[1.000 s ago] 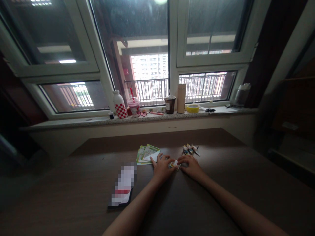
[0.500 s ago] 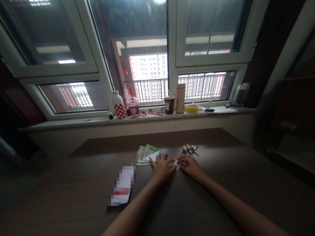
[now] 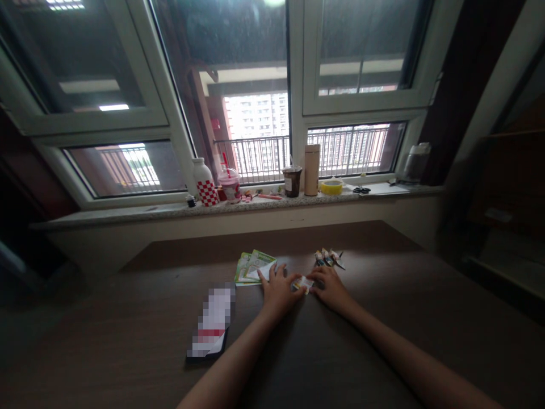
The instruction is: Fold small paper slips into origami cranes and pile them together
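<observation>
A small white piece with yellow edges (image 3: 304,284), perhaps folded paper, lies at the middle of the table between my hands. My left hand (image 3: 279,289) pinches its left side with thumb and index finger, while the other fingers spread towards a fan of green-and-white cards (image 3: 247,267). From the right, the thumb and index finger of my right hand (image 3: 331,287) close on the piece's other side. Just beyond that hand is a small row of colourful folded pieces (image 3: 327,258). Fingertips partly cover the white piece, so its exact kind is unclear.
A phone (image 3: 208,324) with a blurred screen lies left of my left arm on the brown table (image 3: 383,335). On the windowsill (image 3: 128,213) stand a checkered bottle (image 3: 207,190), cups, a tan flask (image 3: 311,170), yellow tape (image 3: 331,187) and scissors (image 3: 361,190).
Both hands stay nearly in place on the small white piece, with slight finger shifts; a little more of the piece shows between them. The cards and phone have not moved.
</observation>
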Available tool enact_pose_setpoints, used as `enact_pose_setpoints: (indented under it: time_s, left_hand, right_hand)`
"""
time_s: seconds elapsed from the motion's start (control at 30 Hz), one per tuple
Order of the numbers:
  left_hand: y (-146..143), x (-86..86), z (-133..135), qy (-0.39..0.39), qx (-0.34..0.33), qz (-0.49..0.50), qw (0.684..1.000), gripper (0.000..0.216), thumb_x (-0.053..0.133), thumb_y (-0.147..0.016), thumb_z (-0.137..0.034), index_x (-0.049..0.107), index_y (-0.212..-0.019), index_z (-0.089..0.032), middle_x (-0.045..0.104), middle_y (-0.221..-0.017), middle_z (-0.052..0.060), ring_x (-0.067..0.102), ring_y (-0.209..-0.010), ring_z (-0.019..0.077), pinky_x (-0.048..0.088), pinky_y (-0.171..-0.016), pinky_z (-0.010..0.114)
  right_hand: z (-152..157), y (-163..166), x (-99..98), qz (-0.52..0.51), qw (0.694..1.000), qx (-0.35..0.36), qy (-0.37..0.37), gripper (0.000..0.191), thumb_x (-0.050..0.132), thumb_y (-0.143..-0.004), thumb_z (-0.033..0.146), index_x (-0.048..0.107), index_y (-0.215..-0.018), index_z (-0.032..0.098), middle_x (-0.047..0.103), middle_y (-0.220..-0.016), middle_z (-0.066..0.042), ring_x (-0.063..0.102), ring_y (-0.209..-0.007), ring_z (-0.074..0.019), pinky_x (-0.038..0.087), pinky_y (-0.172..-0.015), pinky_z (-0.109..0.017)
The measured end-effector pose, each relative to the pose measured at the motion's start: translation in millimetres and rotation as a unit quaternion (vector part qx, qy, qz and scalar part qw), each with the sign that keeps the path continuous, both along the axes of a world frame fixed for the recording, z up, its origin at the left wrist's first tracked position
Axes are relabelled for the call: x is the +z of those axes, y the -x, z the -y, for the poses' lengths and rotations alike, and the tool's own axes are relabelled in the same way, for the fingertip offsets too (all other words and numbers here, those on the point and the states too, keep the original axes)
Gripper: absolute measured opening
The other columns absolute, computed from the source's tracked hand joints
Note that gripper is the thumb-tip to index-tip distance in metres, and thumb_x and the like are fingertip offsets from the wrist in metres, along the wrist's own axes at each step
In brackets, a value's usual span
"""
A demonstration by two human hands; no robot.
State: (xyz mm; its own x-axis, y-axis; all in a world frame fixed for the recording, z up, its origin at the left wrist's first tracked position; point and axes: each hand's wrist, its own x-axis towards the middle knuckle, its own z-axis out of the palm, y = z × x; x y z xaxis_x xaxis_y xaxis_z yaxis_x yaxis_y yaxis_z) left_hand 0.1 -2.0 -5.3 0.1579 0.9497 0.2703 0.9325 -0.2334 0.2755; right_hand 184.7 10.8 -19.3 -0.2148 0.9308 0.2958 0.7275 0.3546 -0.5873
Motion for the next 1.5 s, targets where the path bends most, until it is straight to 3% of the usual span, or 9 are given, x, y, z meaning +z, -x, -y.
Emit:
enact_pose_setpoints:
  time_s: [0.23, 0.43, 0.77, 1.2, 1.5]
  left_hand:
    - [-1.0, 3.2, 2.7, -0.004, 0.0, -0.013, 1.0, 0.039, 0.062, -0.079, -0.06, 0.067, -0.115, -0.047, 0.047, -0.147, 0.004, 0.029, -0.141, 0.0364, -0.002, -0.109, 0.075]
    - [-1.2, 8.6, 4.6, -0.007, 0.004, -0.029, 1.0, 0.038, 0.062, -0.079, -0.061, 0.067, -0.115, -0.049, 0.046, -0.149, 0.002, 0.027, -0.142, 0.0364, -0.008, -0.109, 0.073]
    - [-0.7, 14.9, 7.6, -0.027, -0.011, -0.044, 0.999, 0.038, 0.06, -0.08, -0.062, 0.068, -0.114, -0.048, 0.047, -0.148, 0.003, 0.026, -0.142, 0.0367, -0.017, -0.107, 0.071]
    - [2.5, 8.5, 6.5, -0.038, -0.01, -0.043, 0.998, 0.041, 0.057, -0.08, -0.066, 0.068, -0.114, -0.047, 0.05, -0.145, 0.005, 0.029, -0.141, 0.0384, -0.014, -0.107, 0.073]
    - [1.7, 5.2, 6.2, -0.033, -0.004, -0.033, 0.999, 0.039, 0.058, -0.08, -0.064, 0.067, -0.114, -0.049, 0.051, -0.144, 0.004, 0.029, -0.141, 0.0377, -0.01, -0.108, 0.074]
  right_hand:
    - [2.6, 3.2, -3.1, 0.034, 0.999, -0.002, -0.017, 0.036, 0.067, -0.078, 0.021, 0.072, -0.114, 0.029, 0.061, -0.119, -0.009, 0.048, -0.116, -0.0271, 0.037, -0.106, -0.043]
    - [6.8, 4.5, 1.1, 0.07, 0.997, 0.005, -0.02, 0.043, 0.064, -0.08, 0.019, 0.067, -0.119, 0.037, 0.058, -0.119, -0.006, 0.046, -0.118, -0.027, 0.036, -0.106, -0.046]
    - [12.0, 1.1, 12.6, 0.105, 0.993, -0.013, -0.044, 0.03, 0.068, -0.079, 0.026, 0.074, -0.108, 0.03, 0.06, -0.111, -0.011, 0.05, -0.113, -0.0295, 0.042, -0.099, -0.043]
    - [16.0, -3.4, 16.9, 0.118, 0.99, -0.059, -0.046, 0.014, 0.072, -0.076, 0.037, 0.075, -0.076, 0.023, 0.063, -0.102, -0.01, 0.054, -0.105, -0.029, 0.045, -0.09, -0.042]
    - [15.4, -3.1, 9.0, 0.065, 0.995, -0.022, -0.077, 0.018, 0.068, -0.078, 0.024, 0.066, -0.095, 0.02, 0.061, -0.113, -0.01, 0.051, -0.112, -0.0282, 0.043, -0.096, -0.041]
